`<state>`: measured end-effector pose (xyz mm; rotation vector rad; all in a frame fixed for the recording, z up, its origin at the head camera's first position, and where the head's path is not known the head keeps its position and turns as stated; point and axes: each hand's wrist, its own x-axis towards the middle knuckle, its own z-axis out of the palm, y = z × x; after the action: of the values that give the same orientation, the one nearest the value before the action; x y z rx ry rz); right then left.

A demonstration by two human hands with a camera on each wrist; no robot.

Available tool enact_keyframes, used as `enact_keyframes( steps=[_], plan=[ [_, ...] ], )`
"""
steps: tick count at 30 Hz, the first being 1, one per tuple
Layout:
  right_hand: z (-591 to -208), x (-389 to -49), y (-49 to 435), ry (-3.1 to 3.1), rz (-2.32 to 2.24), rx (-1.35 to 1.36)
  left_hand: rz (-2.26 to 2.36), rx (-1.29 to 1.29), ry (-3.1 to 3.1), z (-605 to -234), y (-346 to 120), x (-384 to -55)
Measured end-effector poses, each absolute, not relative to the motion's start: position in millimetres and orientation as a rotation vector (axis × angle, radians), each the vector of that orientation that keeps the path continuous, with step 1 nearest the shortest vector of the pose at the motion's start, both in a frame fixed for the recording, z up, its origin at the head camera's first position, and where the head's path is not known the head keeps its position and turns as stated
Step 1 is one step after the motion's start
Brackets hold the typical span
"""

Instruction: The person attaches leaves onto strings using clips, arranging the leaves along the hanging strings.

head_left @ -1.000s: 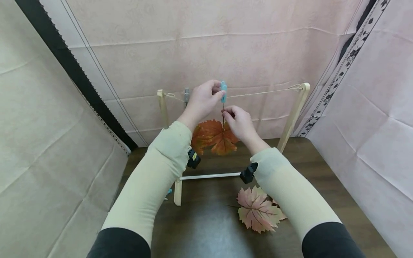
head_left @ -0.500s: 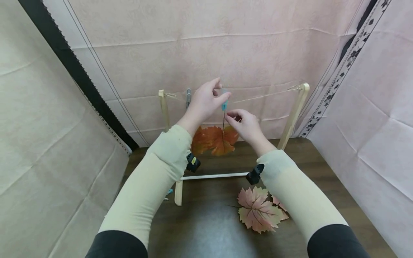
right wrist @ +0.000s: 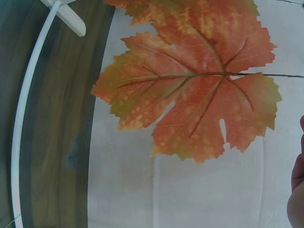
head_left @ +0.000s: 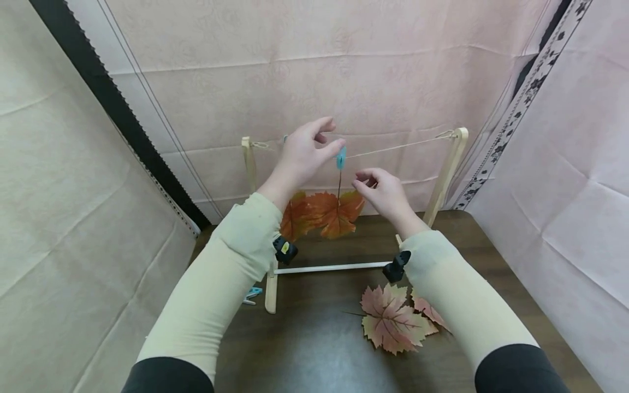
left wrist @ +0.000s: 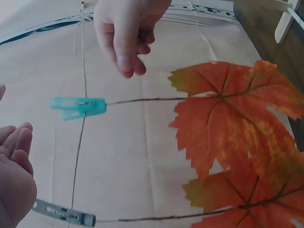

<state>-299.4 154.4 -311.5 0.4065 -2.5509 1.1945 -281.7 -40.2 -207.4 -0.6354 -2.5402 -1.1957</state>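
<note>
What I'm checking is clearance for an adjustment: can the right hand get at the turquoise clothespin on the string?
Probably yes: the right hand holds nothing, close by the turquoise clothespin, and the left wrist view shows no obstacle between them; the left hand is apart from it.

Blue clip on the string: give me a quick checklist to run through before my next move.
1. Blue clip on string: ok.
2. Stem in the clip: ok; its leaf hangs from it.
3. Left hand and right hand off the clip: ok; both are apart from it.
4. Grey clip on the string: ok.
5. Second leaf clear of the first: not ok; they overlap in view.
6. Pink leaves all visible: cannot tell; the right sleeve may hide some.
</note>
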Motion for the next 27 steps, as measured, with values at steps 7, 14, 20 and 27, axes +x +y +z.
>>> enact_keyframes(
  steps=[7, 14, 20, 27],
  plan=[
    [-314, -299, 157, -2.529, 1.180, 0.410, -1.287, -0.598, -2.462, -202, -54, -277],
    [-319, -297, 160, -2.550, 1.172, 0.401, -1.334, -0.559, -2.376, -199, -66, -273],
    [-328, -297, 159, -2.549, 1.166, 0.379, -1.381, -0.532, -2.280, -201, -76, -272],
    [-344, -298, 162, -2.480, 1.203, 0.368, -1.538, -0.545, -2.128, -196, -82, -261]
  ],
)
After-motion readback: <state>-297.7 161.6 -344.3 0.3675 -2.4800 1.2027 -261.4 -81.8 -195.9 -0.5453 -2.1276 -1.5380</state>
